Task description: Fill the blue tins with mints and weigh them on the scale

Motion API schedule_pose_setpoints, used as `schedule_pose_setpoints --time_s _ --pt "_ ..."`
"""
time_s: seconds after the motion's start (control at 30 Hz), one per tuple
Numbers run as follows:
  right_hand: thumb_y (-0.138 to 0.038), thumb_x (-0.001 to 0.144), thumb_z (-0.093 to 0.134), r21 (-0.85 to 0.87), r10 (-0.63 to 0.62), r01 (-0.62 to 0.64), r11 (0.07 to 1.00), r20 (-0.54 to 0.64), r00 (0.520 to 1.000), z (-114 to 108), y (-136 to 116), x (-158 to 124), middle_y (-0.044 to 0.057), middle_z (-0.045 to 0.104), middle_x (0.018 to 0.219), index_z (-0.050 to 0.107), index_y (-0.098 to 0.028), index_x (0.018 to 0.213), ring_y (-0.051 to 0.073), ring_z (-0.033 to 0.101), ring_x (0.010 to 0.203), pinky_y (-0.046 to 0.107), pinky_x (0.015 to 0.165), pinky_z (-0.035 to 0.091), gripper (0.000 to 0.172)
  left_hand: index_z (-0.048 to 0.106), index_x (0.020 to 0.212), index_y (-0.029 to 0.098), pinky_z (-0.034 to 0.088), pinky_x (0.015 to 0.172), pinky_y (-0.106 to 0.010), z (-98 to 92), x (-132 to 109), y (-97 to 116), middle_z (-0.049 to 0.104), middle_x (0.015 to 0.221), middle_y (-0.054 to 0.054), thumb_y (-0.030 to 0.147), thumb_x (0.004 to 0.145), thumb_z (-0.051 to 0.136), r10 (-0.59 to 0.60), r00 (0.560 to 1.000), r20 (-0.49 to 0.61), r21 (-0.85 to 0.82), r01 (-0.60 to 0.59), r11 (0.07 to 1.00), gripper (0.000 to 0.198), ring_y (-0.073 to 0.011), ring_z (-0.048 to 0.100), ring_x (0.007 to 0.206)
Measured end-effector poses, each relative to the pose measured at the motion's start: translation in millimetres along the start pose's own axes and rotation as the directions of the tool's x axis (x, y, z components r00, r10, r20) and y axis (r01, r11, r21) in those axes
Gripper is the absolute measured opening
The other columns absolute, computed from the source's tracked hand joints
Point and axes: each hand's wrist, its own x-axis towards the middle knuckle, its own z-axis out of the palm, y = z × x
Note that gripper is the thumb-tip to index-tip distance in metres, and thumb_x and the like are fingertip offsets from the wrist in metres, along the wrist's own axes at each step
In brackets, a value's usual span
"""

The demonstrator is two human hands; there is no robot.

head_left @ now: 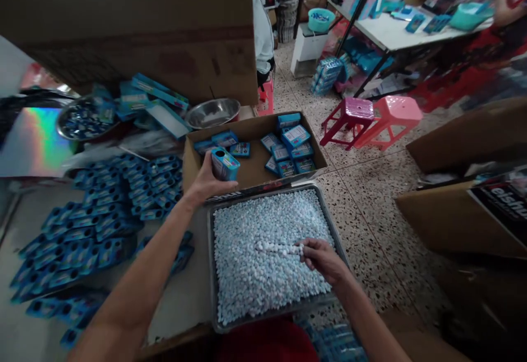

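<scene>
My left hand [208,183] grips a small blue box [226,167] with a dark round hole in its top, held above the near left part of a cardboard carton. Under my right hand [323,257] lies a dark tray [214,274] filled with pale blue and white pellets [263,279]. Between my right fingers is a narrow scoop [280,249], largely covered by a row of pellets. Inside the cardboard carton [251,171], several closed blue boxes [288,150] lie loosely, mostly on the right side.
Rows of blue boxes with holes [94,224] stand on the table to the left. Behind them are a metal bowl of small blue packets [84,123] and another metal bowl [213,113]. Stools [349,115] stand on the floor at right. A person [263,32] sits beyond the large cardboard panel.
</scene>
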Motion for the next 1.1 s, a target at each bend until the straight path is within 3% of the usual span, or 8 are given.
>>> schedule_pose_setpoints --time_s 0.13,0.27,0.37,0.43,0.57,0.67,0.87,1.1 --pt "-0.044 0.058 0.098 -0.025 -0.029 0.029 0.999 0.016 0.999 24.2 -48.4 -27.2 0.004 0.066 0.060 0.077 -0.012 0.087 0.005 0.045 0.042 0.015 0.041 0.028 0.048 0.042 0.132 0.025 0.055 0.092 -0.034 0.1 -89.1 17.7 0.060 0.111 -0.003 0.033 0.042 0.100 -0.087 0.996 0.013 -0.047 0.088 0.995 0.107 -0.0215 0.064 0.098" --pt "-0.041 0.058 0.099 -0.058 -0.057 0.057 0.997 0.010 0.998 38.9 -78.0 -42.6 0.003 0.066 0.060 0.077 -0.012 0.084 0.003 0.045 0.043 0.013 0.040 0.028 0.046 0.050 0.130 0.023 0.055 0.092 -0.036 25.7 -172.2 8.3 0.063 0.109 -0.004 0.032 0.059 0.088 -0.287 0.956 0.058 -0.099 0.291 0.952 0.081 -0.0211 0.065 0.095" --pt "-0.039 0.059 0.099 -0.092 -0.070 0.071 0.993 0.009 0.997 39.0 -83.3 -43.3 0.003 0.067 0.061 0.076 -0.011 0.083 0.003 0.047 0.043 0.012 0.041 0.030 0.043 0.058 0.134 0.021 0.057 0.093 -0.040 42.0 -216.5 2.5 0.069 0.114 -0.007 0.027 0.061 0.079 -0.318 0.938 0.139 -0.166 0.339 0.926 0.076 -0.0243 0.068 0.097" --pt "-0.038 0.062 0.097 -0.128 -0.073 0.075 0.989 0.020 0.997 35.1 -81.9 -41.1 0.004 0.068 0.062 0.077 -0.011 0.085 0.004 0.049 0.044 0.012 0.041 0.033 0.041 0.058 0.140 0.020 0.057 0.099 -0.044 48.8 -234.4 3.1 0.070 0.124 -0.009 0.023 0.062 0.073 -0.268 0.954 0.135 -0.151 0.287 0.946 0.079 -0.0291 0.069 0.108" --pt "-0.037 0.064 0.094 -0.204 -0.059 0.067 0.977 0.047 0.997 25.4 -76.5 -36.3 0.006 0.071 0.064 0.079 -0.012 0.089 0.005 0.052 0.045 0.014 0.042 0.037 0.039 0.061 0.144 0.020 0.051 0.115 -0.047 54.8 -249.6 7.4 0.067 0.142 -0.010 0.013 0.066 0.063 -0.075 0.992 0.106 0.013 0.075 0.997 0.078 -0.0323 0.064 0.131" --pt "-0.035 0.063 0.092 -0.261 -0.041 0.057 0.964 0.066 0.997 22.2 -72.8 -34.6 0.007 0.071 0.063 0.078 -0.012 0.087 0.006 0.053 0.045 0.015 0.042 0.038 0.036 0.065 0.139 0.019 0.053 0.113 -0.042 55.4 -251.6 8.8 0.071 0.137 -0.008 0.012 0.073 0.063 0.016 0.993 0.113 0.118 -0.029 0.993 0.066 -0.0280 0.069 0.125" --pt "-0.032 0.066 0.085 -0.377 -0.062 0.080 0.923 0.059 0.996 30.5 -66.6 -38.3 0.005 0.071 0.062 0.077 -0.013 0.086 0.009 0.057 0.047 0.017 0.044 0.043 0.029 0.069 0.133 0.022 0.058 0.106 -0.040 56.9 -244.9 12.1 0.073 0.130 -0.009 0.012 0.080 0.066 0.066 0.964 0.259 0.148 -0.107 0.983 0.054 -0.0261 0.071 0.118" --pt "-0.029 0.069 0.081 -0.500 -0.128 0.136 0.855 0.050 0.991 52.1 -74.2 -40.0 0.002 0.068 0.057 0.076 -0.015 0.083 0.010 0.059 0.046 0.019 0.042 0.046 0.021 0.071 0.133 0.024 0.057 0.095 -0.039 60.6 -239.5 -3.5 0.067 0.117 -0.011 0.013 0.078 0.070 0.082 0.957 0.279 0.126 -0.121 0.985 0.056 -0.0246 0.067 0.107"
